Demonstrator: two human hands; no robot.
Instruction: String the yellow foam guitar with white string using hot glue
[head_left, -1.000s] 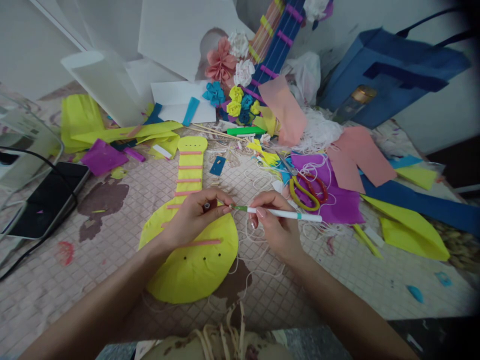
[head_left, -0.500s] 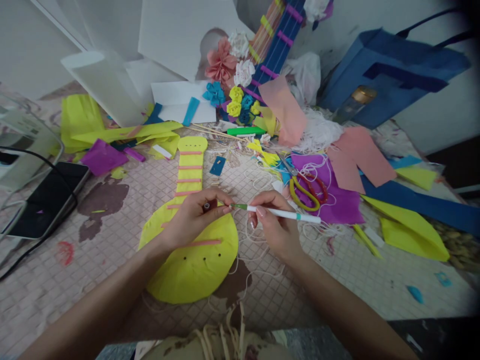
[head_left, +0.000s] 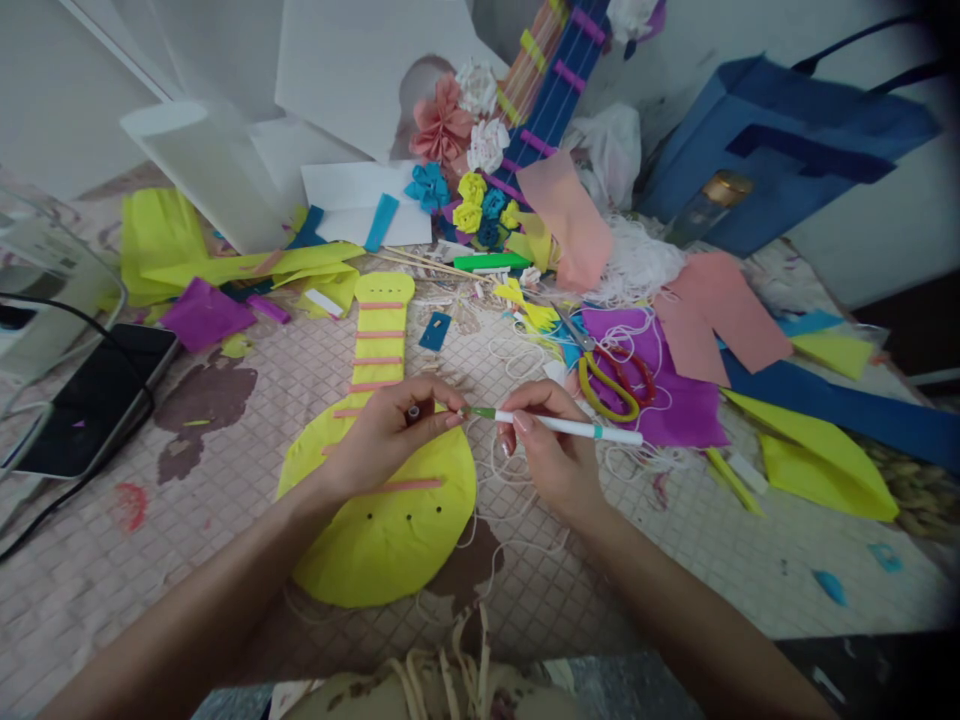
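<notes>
A slim white pen [head_left: 577, 428] is seen, banded in teal towards its back end and narrowed to a green tip. It is clamped in the right hand [head_left: 553, 452], between thumb and fingers, and is held between the two hands. The left hand [head_left: 409, 425] is curled, its thumb and forefinger pinched together at the tip; what is gripped there cannot be told. A small round end [head_left: 413, 411] is glimpsed within the curl. The hands are kept apart, bridged by the pen.

Under the left hand a flat yellow guitar [head_left: 375, 545] is laid, crossed by pink strips and pierced with small dark holes.

Hardly any change is found from the earlier frames: the pen and both hands are held in nearly the same place.

The pen's tip is pointed at the left hand; its long axis is laid sideways, almost level, the back end extended beyond the right hand. The guitar's neck is pointed away from the person, beyond the left hand.
</notes>
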